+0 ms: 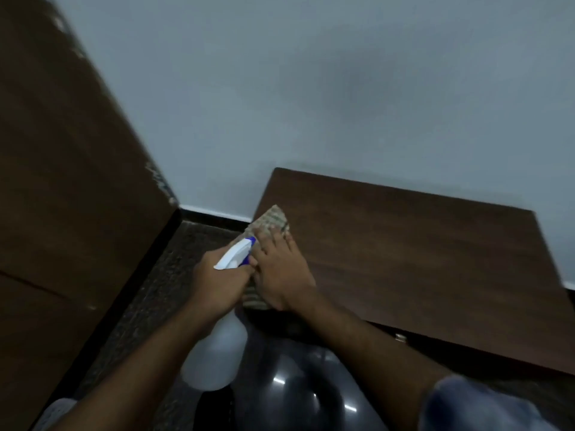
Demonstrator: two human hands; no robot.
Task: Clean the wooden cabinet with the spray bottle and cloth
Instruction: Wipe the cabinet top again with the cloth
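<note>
The low wooden cabinet (pixel 420 262) stands against the pale wall (pixel 311 88), its dark top facing the camera. At its near left corner lies the beige woven cloth (pixel 272 219), pressed flat under the right hand (pixel 281 272), whose fingers are spread on it, apparently to wipe with even pressure. The left hand (pixel 217 281) is wrapped round the neck of the spray bottle (pixel 217 353), just beside the right hand, nozzle (pixel 238 251) aimed toward the cloth, so spraying and wiping can alternate. The translucent bottle looks whitish; its fill level cannot be told. A taller wooden panel (pixel 68 181) rises on the left above the carpet (pixel 174 275).
</note>
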